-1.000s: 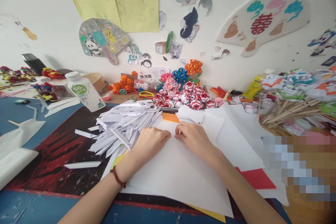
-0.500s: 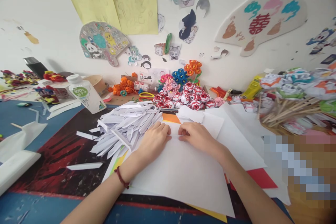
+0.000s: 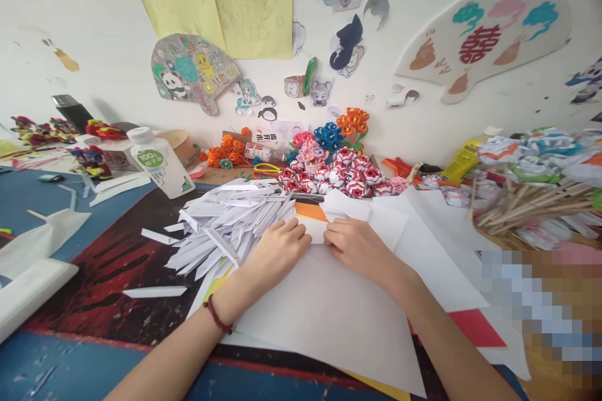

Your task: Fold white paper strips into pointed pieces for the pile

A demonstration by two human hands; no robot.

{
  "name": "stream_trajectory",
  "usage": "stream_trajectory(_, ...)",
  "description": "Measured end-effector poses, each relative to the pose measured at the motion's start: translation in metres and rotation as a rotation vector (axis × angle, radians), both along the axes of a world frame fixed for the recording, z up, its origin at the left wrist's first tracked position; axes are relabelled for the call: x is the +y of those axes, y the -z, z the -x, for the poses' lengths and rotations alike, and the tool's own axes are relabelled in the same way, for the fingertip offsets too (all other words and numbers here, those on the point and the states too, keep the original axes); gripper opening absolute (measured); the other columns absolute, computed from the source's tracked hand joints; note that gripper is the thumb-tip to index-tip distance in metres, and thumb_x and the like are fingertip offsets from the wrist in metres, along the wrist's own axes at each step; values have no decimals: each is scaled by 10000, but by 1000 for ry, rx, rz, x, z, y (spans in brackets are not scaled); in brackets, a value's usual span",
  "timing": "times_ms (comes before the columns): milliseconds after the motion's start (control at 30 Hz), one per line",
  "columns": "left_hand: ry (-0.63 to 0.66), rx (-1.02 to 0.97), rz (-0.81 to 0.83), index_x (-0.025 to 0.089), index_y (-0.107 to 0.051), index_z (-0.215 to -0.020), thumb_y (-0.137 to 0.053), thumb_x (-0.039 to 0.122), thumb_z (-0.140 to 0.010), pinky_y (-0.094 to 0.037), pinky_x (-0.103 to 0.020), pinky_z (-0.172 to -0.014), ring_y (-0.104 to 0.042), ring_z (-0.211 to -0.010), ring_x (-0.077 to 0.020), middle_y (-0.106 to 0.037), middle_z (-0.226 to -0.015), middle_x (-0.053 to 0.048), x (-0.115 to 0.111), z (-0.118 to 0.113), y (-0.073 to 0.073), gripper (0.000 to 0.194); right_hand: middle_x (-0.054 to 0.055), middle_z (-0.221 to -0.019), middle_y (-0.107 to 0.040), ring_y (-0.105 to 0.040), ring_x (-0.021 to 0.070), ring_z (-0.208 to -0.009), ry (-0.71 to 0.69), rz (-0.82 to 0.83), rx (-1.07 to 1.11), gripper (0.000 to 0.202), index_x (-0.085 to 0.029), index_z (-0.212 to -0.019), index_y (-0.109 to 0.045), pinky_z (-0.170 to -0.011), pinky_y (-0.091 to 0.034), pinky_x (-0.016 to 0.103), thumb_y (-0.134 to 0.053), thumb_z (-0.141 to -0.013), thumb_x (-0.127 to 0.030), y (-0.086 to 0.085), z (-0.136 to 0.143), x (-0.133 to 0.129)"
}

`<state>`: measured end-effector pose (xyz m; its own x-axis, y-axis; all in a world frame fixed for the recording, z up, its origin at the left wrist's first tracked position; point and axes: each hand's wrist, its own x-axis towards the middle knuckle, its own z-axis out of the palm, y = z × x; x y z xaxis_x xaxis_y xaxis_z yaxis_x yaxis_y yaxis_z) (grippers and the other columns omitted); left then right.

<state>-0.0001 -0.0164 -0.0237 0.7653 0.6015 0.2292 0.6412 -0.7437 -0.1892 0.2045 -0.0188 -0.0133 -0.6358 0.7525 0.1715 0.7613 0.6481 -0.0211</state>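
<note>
A small piece of white paper [image 3: 318, 233] stretches between my two hands, above a large white sheet [image 3: 324, 307]. My left hand [image 3: 283, 245], below a dark red bracelet [image 3: 217, 316], is closed on the paper's left end. On the right end my right hand [image 3: 356, 243] pinches it with curled fingers. The fingertips of both hands are partly hidden. Just left of my left hand lies a heap of folded white paper strips [image 3: 226, 216]. Orange paper [image 3: 310, 210] shows just beyond the hands.
Red-and-white paper flowers [image 3: 357, 178] stand along the wall behind. A white bottle [image 3: 160, 163] is at the back left. More white sheets [image 3: 433, 238] and a red sheet [image 3: 477, 328] lie on the right, near a bundle of wooden sticks [image 3: 527, 210]. Single strips [image 3: 155, 292] lie on the dark mat.
The small paper between my hands now shows a broader face, where before only a thin edge showed. My fingers have curled further over it. The camera view has shifted slightly.
</note>
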Motion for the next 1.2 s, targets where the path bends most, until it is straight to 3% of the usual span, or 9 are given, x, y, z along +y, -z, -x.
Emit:
stream_trajectory(233, 65, 17, 51, 171, -613, -816, -478, 197, -923, -340, -344, -696, -494, -850, -206, -587, -828, -60, 3, 6, -5, 174, 16, -713, -638, -565, 150, -693, 15, 80, -2, 213, -192, -742, -684, -612, -325, 281, -517, -834, -97, -2, -6, -4)
stream_trajectory(400, 83, 17, 32, 165, -615, -844, -450, 234, -945, -340, -348, -728, -497, -859, -206, -588, -826, -57, 8, 8, -3, 206, 8, -838, -689, -609, 159, -771, 49, 145, 91, 104, -205, -843, -685, -658, -358, 263, -585, -842, -175, 1, -10, -1)
stream_trajectory(567, 85, 43, -34, 141, -579, -786, -412, 180, -951, -337, -339, -692, -493, -799, -202, -586, -793, -66, 9, 4, 0, 238, 13, -821, -662, -583, 141, -741, 60, 94, 103, 143, -177, -810, -630, -657, -361, 252, -545, -836, -65, 1, -9, 0)
stream_trajectory(700, -3, -111, 31, 154, -586, -828, -393, 235, -967, -350, -317, -703, -505, -800, -185, -600, -827, -53, 5, 0, -2, 251, 4, -726, -627, -551, 133, -684, 73, 65, 169, 202, -168, -739, -595, -640, -358, 248, -500, -831, -15, -3, -6, -1)
stream_trajectory(800, -24, -240, 86, 176, -593, -867, -393, 297, -969, -346, -299, -688, -507, -765, -170, -600, -796, -31, 2, -1, -3, 255, 5, -761, -653, -573, 135, -703, 79, 98, 301, 129, -175, -793, -611, -650, -374, 246, -529, -875, -118, -3, 0, -3)
stream_trajectory(933, -3, -308, 138, 169, -576, -800, -374, 236, -969, -323, -280, -630, -490, -684, -149, -580, -727, -21, -3, -1, -6, 271, -2, -782, -683, -595, 134, -701, 50, 156, 461, 91, -197, -831, -636, -640, -388, 238, -567, -887, -216, 2, 6, -4)
stream_trajectory(1100, -32, -395, 255, 169, -595, -791, -396, 241, -960, -334, -249, -604, -520, -668, -133, -590, -707, -17, -4, -2, -6, 271, -2, -675, -658, -585, 140, -645, 94, 153, 500, 174, -185, -722, -625, -598, -380, 237, -551, -831, -72, 8, 6, -2)
stream_trajectory(1200, -84, -481, 328, 176, -618, -786, -453, 269, -940, -352, -235, -613, -548, -650, -124, -623, -700, -10, -2, 0, -3, 244, 7, -727, -675, -601, 149, -694, 109, 149, 519, 247, -181, -733, -621, -615, -387, 236, -488, -778, 22, 7, 4, -1)
